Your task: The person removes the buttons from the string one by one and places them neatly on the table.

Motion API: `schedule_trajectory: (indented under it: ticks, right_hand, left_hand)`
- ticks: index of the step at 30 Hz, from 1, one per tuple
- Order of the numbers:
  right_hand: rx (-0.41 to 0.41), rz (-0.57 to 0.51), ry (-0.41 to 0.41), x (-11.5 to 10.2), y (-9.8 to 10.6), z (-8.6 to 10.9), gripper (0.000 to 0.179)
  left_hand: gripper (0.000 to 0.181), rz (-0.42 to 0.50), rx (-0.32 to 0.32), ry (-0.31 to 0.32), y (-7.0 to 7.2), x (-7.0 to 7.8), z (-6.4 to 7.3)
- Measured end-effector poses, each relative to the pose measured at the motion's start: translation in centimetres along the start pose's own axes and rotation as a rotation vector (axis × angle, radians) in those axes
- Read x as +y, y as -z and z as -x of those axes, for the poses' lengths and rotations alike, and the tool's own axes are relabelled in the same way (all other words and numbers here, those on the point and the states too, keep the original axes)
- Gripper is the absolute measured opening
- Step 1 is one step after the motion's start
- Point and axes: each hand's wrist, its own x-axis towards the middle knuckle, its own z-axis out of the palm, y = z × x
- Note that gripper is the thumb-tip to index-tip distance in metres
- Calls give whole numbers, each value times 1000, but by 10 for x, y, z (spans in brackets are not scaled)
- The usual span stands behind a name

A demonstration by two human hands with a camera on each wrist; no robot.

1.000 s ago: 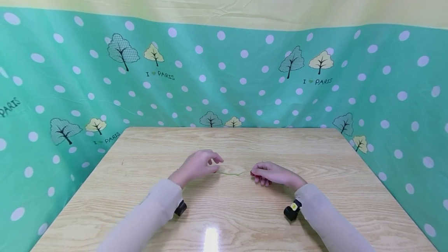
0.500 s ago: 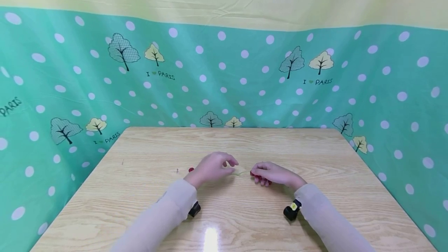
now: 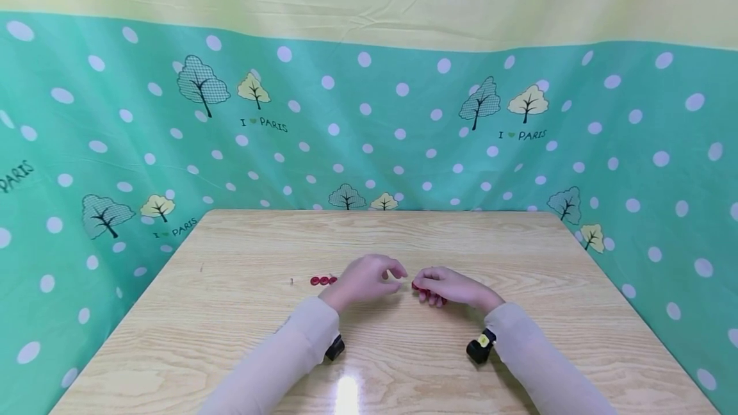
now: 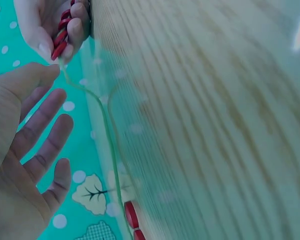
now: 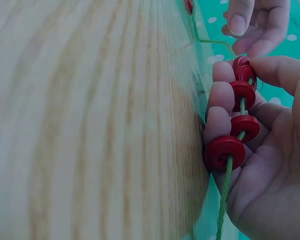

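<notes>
My right hand (image 3: 458, 288) holds several red buttons (image 5: 223, 154) strung on a green string, its fingers curled round them and the thumb at the leading button in the right wrist view. From that button the green string (image 4: 109, 135) runs down the left wrist view toward more red buttons (image 4: 131, 215) near the table surface. Close to the right fingertips, my left hand (image 3: 366, 280) has its thumb and fingers apart, with nothing gripped between them. In the head view a short row of red buttons (image 3: 323, 280) lies on the table behind the left wrist, partly hidden by it.
The wooden table (image 3: 242, 242) ends at a green dotted cloth (image 3: 398, 159) hanging behind and along the sides. A tiny dark object (image 3: 291, 281) lies left of the button row. Each wrist wears a small black camera (image 3: 480, 348).
My left hand has moved right along the string toward the right hand, uncovering the red buttons on the table to its left. The right hand has stayed in place with its buttons.
</notes>
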Motion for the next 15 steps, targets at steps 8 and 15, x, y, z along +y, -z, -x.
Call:
schedule_trajectory:
  ticks: [8,15]
  right_hand:
    - [-18,-3,17,0,0,0,34]
    - [-20,7,14,0,0,0,36]
  left_hand:
    - [22,-12,9,-28,-8,5,-7]
    - [23,-17,6,-31,-13,11,-11]
